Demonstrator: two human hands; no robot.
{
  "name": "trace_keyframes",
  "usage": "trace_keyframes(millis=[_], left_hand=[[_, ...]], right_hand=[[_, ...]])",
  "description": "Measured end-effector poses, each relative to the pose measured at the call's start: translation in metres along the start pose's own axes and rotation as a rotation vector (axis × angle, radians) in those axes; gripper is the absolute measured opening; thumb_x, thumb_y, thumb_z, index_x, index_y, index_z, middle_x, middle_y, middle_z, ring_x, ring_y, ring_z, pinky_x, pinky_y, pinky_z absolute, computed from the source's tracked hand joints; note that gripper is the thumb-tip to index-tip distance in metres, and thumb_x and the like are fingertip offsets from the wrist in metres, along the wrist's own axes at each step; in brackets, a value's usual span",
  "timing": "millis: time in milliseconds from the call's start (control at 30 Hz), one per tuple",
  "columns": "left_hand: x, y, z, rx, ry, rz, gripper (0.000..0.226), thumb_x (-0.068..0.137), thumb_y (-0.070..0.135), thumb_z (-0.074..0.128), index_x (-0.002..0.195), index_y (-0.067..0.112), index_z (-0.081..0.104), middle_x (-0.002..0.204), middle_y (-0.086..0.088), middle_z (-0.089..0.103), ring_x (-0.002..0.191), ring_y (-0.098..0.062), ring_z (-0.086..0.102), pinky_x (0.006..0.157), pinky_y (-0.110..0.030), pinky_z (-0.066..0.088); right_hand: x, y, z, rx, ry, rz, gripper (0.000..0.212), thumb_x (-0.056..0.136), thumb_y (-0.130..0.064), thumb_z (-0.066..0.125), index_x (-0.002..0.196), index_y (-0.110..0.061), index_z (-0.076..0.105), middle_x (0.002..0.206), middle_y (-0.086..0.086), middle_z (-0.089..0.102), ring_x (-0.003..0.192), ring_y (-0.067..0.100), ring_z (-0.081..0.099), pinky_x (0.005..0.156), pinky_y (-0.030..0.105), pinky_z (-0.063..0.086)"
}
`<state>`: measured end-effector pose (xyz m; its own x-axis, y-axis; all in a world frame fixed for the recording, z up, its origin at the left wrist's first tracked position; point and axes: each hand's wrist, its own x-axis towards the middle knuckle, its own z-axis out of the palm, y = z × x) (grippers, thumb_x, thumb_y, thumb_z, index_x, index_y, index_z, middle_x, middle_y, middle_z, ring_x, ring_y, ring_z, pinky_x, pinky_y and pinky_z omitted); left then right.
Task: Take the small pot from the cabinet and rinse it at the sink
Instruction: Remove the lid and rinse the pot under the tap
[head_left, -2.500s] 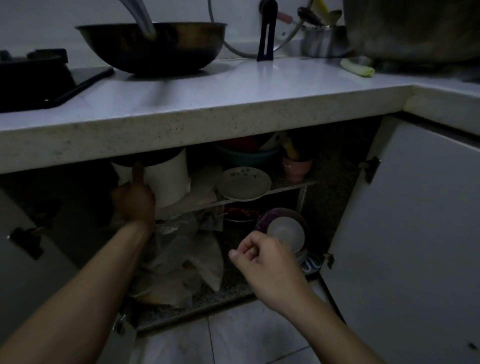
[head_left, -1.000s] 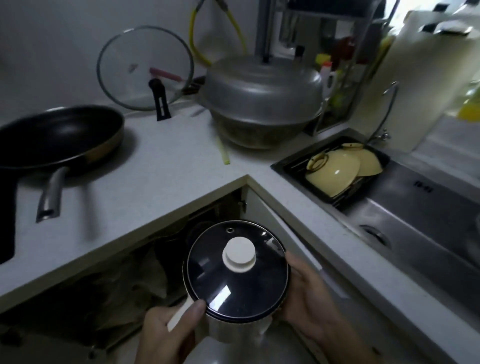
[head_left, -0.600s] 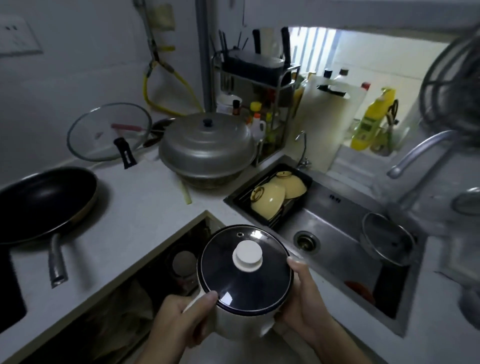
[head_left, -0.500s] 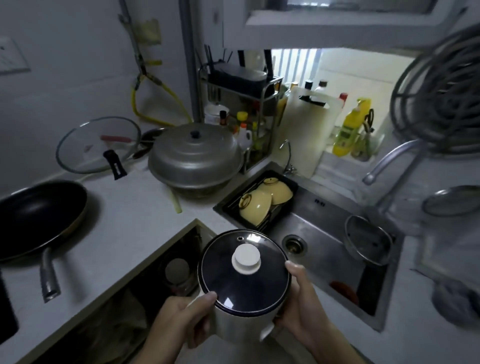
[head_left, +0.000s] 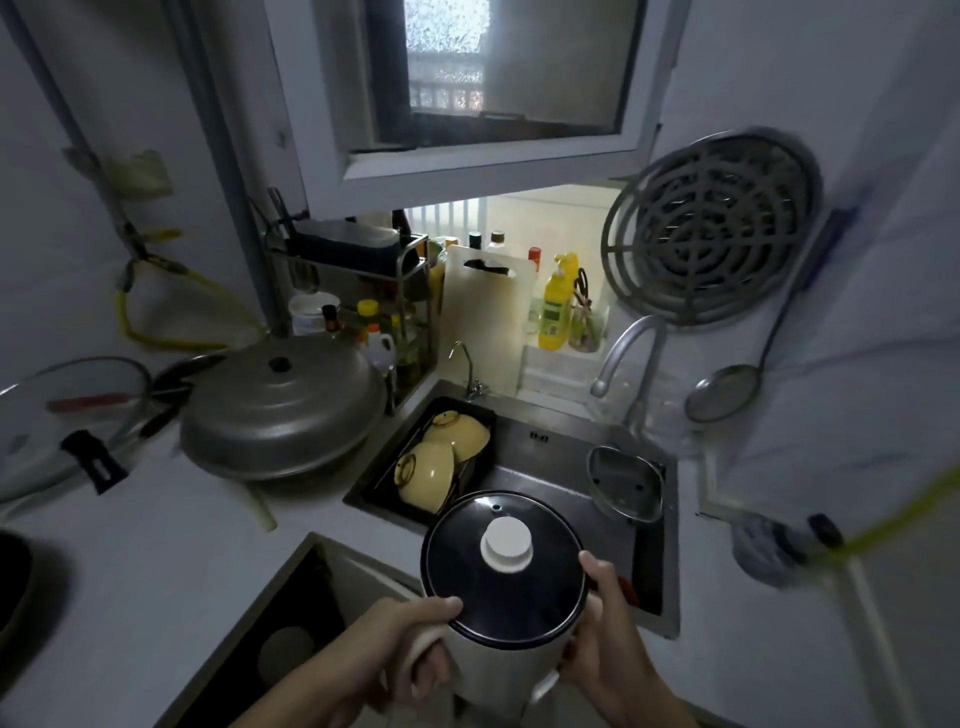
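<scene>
The small white pot (head_left: 501, 652) has a dark glass lid (head_left: 498, 587) with a white knob. I hold it at the front edge of the steel sink (head_left: 556, 467). My left hand (head_left: 410, 644) grips its white handle, thumb on the lid's rim. Against the pot's right side, my right hand (head_left: 608, 639) is wrapped around it. The tall faucet (head_left: 623, 353) arches over the sink's far right. The open cabinet (head_left: 291, 623) is dark below the counter, at my lower left.
A black drainer with yellow bowls (head_left: 441, 462) fills the sink's left part. A steel strainer bowl (head_left: 626, 486) sits at its right. A large lidded wok (head_left: 283, 410) and a glass lid (head_left: 67, 415) stand on the counter to the left. A ladle (head_left: 727, 395) hangs at right.
I lifted the pot out of the cabinet and carried it right, up to the sink's front edge. The view rose and turned toward the sink and window.
</scene>
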<state>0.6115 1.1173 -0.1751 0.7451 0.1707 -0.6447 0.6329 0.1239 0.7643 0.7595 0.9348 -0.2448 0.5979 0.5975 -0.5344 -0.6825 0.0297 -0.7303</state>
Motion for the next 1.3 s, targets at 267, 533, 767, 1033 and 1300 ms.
trace_keyframes(millis=[267,533,767,1033,1300], left_hand=[[0.027,0.012,-0.001,0.167,0.054,0.093,0.045,0.036,0.045,0.095,0.046,0.011,0.066,0.044,-0.002,0.057,0.036,-0.011,0.047,0.041,-0.022,0.035],[0.081,0.028,0.007,0.148,0.096,0.151,0.030,0.054,0.020,0.092,0.047,0.013,0.063,0.043,-0.001,0.049,0.035,-0.011,0.037,0.041,-0.021,0.028],[0.142,0.055,0.018,0.185,0.096,0.194,0.022,0.059,0.018,0.089,0.054,0.011,0.068,0.041,0.007,0.055,0.034,-0.004,0.041,0.040,-0.020,0.032],[0.193,0.087,0.041,0.134,0.134,0.117,0.036,0.064,0.015,0.087,0.039,0.015,0.062,0.033,0.008,0.045,0.031,-0.006,0.031,0.036,-0.019,0.026],[0.230,0.100,0.055,0.120,0.143,0.107,0.040,0.065,0.004,0.085,0.037,0.014,0.058,0.034,0.010,0.044,0.029,0.000,0.032,0.033,-0.013,0.028]], right_hand=[[-0.006,-0.005,0.003,-0.050,0.198,-0.008,0.075,0.072,-0.072,0.051,0.109,-0.009,0.069,0.076,0.001,0.072,0.073,0.017,0.063,0.060,0.029,0.047],[0.018,-0.031,-0.002,-0.035,0.442,-0.134,0.046,0.085,-0.057,0.054,0.120,-0.027,0.062,0.118,0.000,0.068,0.107,0.020,0.062,0.072,0.032,0.047],[0.062,-0.068,-0.022,-0.116,0.417,-0.203,0.036,0.098,-0.044,0.041,0.096,-0.026,0.073,0.097,-0.004,0.077,0.099,0.017,0.067,0.078,0.035,0.052],[0.110,-0.117,-0.057,-0.674,0.696,-0.594,0.014,0.093,-0.018,0.059,0.100,-0.029,0.064,0.100,-0.008,0.068,0.099,0.013,0.066,0.085,0.028,0.054],[0.126,-0.158,-0.031,-1.381,0.444,-0.681,0.057,0.077,-0.064,0.058,0.123,-0.031,0.057,0.106,-0.009,0.055,0.098,0.012,0.062,0.083,0.028,0.051]])
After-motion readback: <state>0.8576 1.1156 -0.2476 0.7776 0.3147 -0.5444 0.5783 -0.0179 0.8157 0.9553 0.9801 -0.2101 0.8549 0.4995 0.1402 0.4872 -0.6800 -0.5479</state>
